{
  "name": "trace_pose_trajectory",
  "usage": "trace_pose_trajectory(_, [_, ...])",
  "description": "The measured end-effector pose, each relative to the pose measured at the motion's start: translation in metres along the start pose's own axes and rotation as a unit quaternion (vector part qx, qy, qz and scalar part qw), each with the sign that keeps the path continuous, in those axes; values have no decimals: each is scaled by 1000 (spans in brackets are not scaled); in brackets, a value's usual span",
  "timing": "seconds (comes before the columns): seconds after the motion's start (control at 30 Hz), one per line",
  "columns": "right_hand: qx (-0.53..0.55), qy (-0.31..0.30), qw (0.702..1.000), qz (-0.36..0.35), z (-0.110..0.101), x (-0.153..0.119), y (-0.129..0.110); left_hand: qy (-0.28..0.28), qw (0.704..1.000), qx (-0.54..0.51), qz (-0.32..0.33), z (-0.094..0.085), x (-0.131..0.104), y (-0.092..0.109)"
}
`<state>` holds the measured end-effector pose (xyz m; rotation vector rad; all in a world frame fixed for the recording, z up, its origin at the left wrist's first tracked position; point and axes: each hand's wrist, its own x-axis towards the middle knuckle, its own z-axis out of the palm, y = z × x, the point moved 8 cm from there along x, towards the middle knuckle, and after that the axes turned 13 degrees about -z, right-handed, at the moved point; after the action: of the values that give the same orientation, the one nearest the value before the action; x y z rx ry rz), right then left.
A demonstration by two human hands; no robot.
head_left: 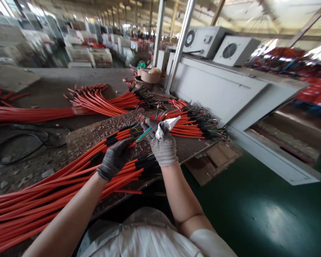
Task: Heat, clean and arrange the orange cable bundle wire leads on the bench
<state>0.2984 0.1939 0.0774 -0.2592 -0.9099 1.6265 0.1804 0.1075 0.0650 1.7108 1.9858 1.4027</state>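
My left hand point(115, 157), in a grey knit glove, is closed round an orange cable near its stripped end. From that end fan thin blue, green and yellow wires point(146, 134), which reach my right hand point(162, 142). That hand is gloved too, its fingers bent over a crumpled white cloth point(171, 123) at the wires' tips. Its fingertips are partly hidden. Below my hands lie more orange cables point(123, 178) with black sleeves at their ends. Beyond my right hand is a bundle of orange cables point(188, 128) with bare wire ends pointing right.
A brown board point(96, 137) strewn with scraps lies on the workbench point(69, 76). Further back are another cable bundle point(96, 101) and a tape roll point(149, 75). Metal posts point(180, 46) and a grey machine cabinet point(211, 85) stand at the right. Flattened cardboard point(214, 160) is beside the bench.
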Motion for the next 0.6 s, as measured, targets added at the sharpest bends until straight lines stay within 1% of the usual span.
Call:
trace_pose_trajectory(0.07, [-34, -23, 999, -18, 8, -3, -15, 27, 999, 6, 37, -6, 4, 23])
trace_pose_trajectory(0.13, [-55, -29, 997, -41, 13, -7, -29, 35, 996, 35, 72, -9, 7, 44])
trace_pose_trajectory(0.2, [-73, -34, 995, -62, 15, -10, -40, 30, 992, 75, 100, -10, 7, 57])
trace_pose_trajectory(0.23, [-84, -39, 993, -67, 15, -11, -43, 26, 989, 98, 108, -10, 6, 60])
trace_pose_trajectory(0.3, [-101, -49, 992, -62, 16, -12, -45, 17, 985, 129, 114, -8, 5, 62])
trace_pose_trajectory(0.37, [-104, -54, 992, -50, 16, -11, -44, -5, 985, 132, 114, -4, 5, 63])
trace_pose_trajectory(0.4, [-104, -56, 992, -46, 16, -11, -43, -22, 984, 137, 109, 0, 6, 64])
trace_pose_trajectory(0.47, [-111, -56, 991, -44, 13, -11, -42, -55, 980, 176, 78, 8, 11, 62])
trace_pose_trajectory(0.53, [-130, -46, 989, -55, 8, -13, -41, -60, 972, 224, 40, 11, 20, 59])
trace_pose_trajectory(0.6, [-147, -29, 986, -68, -2, -20, -37, -51, 973, 221, 35, 8, 30, 57])
